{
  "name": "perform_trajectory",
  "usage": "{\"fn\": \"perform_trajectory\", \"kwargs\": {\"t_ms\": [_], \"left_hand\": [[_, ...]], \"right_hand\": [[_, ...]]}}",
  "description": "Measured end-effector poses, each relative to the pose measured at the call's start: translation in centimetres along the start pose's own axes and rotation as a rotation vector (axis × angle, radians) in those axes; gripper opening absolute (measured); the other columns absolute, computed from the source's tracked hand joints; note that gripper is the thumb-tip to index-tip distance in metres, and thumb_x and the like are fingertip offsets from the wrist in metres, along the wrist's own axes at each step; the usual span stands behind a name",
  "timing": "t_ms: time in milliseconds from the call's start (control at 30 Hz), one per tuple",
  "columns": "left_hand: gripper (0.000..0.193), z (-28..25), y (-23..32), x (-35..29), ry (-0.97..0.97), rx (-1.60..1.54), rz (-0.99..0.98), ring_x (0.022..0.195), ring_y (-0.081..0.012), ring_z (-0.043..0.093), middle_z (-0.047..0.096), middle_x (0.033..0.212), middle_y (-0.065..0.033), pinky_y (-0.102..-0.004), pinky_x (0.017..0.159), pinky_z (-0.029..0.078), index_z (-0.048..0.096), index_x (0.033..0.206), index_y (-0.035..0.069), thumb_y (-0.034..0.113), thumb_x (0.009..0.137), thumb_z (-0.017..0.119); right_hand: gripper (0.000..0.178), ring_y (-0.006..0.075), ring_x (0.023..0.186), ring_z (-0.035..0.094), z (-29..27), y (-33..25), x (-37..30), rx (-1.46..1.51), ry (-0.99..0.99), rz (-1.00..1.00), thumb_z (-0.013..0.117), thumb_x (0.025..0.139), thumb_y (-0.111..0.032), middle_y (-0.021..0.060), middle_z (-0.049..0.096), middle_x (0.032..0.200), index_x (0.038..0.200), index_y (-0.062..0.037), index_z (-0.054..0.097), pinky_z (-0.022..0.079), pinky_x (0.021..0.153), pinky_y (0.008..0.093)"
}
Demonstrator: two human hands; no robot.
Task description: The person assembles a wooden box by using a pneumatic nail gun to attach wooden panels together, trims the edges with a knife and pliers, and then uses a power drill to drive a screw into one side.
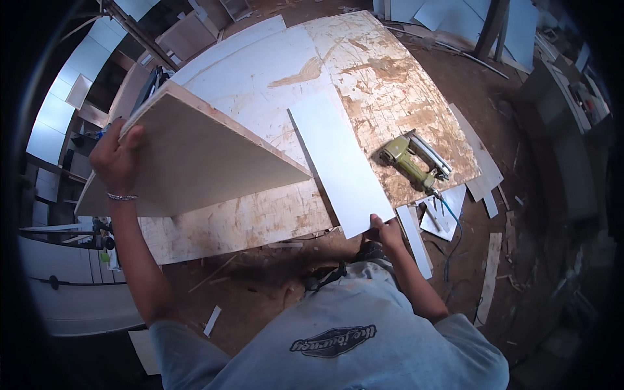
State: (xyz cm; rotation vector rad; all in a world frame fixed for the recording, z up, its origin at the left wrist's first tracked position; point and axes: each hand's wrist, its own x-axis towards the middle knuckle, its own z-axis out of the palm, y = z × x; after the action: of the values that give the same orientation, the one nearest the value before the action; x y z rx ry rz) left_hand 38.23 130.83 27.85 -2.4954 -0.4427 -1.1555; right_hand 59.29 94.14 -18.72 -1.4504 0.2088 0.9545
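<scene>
With my left hand (117, 156) I grip the upper left edge of a large plywood panel (195, 156), fingers curled round it. The panel stands tilted on the table, its bare edge facing up and its pale face toward me. My right hand (385, 233) pinches the near end of a long white board (341, 166), thumb on top. That board lies across the table and its near end juts past the front edge. To the right of it rests an olive-green nail gun (416, 159) on its side, joined to a blue air hose (450, 214).
The worktable (403, 84) has a worn, stained top, partly covered by a white sheet (227, 71). White offcuts (442, 218) and board strips lie low at the right. Cabinet panels (559, 117) stand farther right. Wood scraps (211, 320) litter the floor.
</scene>
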Motion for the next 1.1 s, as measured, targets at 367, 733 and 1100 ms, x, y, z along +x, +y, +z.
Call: {"fn": "perform_trajectory", "kwargs": {"t_ms": [367, 733, 1100], "left_hand": [[0.053, -3.9, 3.4, -3.1, -0.019, -0.103, 0.095, 0.05, -0.0179, 0.055, 0.057, 0.058, -0.0066, -0.0305, 0.05, 0.042, 0.065, 0.074, 0.005, 0.057, 0.08, 0.076], [0.057, -5.5, 5.7, -0.6, -0.195, -0.209, -0.084, 0.052, -0.0161, 0.057, 0.058, 0.06, -0.0055, -0.0328, 0.05, 0.044, 0.069, 0.096, 0.011, 0.064, 0.075, 0.075], [0.06, -2.9, 11.1, 2.7, -0.274, -0.298, 0.186, 0.089, -0.028, 0.07, 0.072, 0.1, -0.0139, -0.0339, 0.077, 0.055, 0.066, 0.123, 0.006, 0.041, 0.076, 0.08]], "right_hand": [[0.071, 0.0225, 0.08, 0.07, 4.7, -27.2, -18.4, -0.073, 0.222, -1.044, 0.064, 0.085, -0.015, 0.0195, 0.067, 0.102, 0.146, 0.0003, 0.033, 0.054, 0.066, 0.03], [0.034, 0.024, 0.063, 0.063, 21.1, -46.3, -18.7, -0.806, -0.021, -1.024, 0.058, 0.084, -0.029, 0.0172, 0.067, 0.075, 0.086, 0.0024, 0.07, 0.048, 0.056, 0.0375], [0.05, 0.0225, 0.098, 0.062, 25.9, -44.0, -6.6, -0.003, -0.628, -0.959, 0.055, 0.092, -0.045, 0.0144, 0.067, 0.104, 0.111, -0.0006, 0.068, 0.047, 0.088, 0.0346]]}}
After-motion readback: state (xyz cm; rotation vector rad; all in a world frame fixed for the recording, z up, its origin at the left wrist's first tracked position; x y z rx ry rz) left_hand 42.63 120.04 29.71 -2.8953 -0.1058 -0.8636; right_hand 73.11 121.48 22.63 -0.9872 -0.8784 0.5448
